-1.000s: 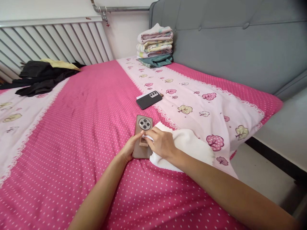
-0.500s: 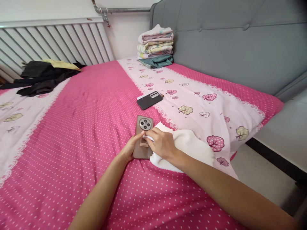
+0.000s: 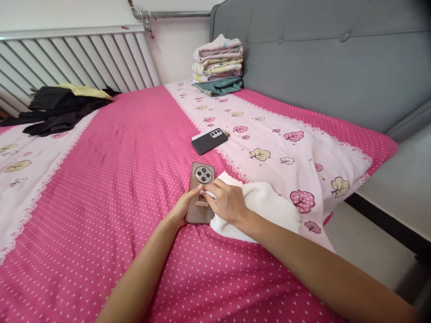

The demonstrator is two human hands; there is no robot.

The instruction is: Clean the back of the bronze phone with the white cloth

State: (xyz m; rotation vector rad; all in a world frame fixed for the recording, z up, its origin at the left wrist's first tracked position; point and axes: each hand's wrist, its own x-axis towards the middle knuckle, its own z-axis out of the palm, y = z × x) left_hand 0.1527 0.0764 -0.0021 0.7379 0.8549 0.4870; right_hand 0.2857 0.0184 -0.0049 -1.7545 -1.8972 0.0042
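A phone point(image 3: 197, 214) in a brownish-grey case lies back up on the pink bed, its round camera module at the top and a label on its back. My left hand point(image 3: 183, 205) grips its left edge, the thumb resting across the back. My right hand point(image 3: 228, 199) is closed on a white cloth point(image 3: 269, 204), pinching a fold of it against the phone's back near the label. Most of the cloth spreads out to the right, under my right wrist. My right hand hides part of the phone's right side.
Beyond it lies a black phone point(image 3: 207, 142) on top of something white. Folded fabrics point(image 3: 218, 65) are stacked by the grey headboard point(image 3: 303, 58). Dark clothes point(image 3: 57, 107) lie at the far left before a radiator point(image 3: 84, 63). The bed's edge drops off at the right.
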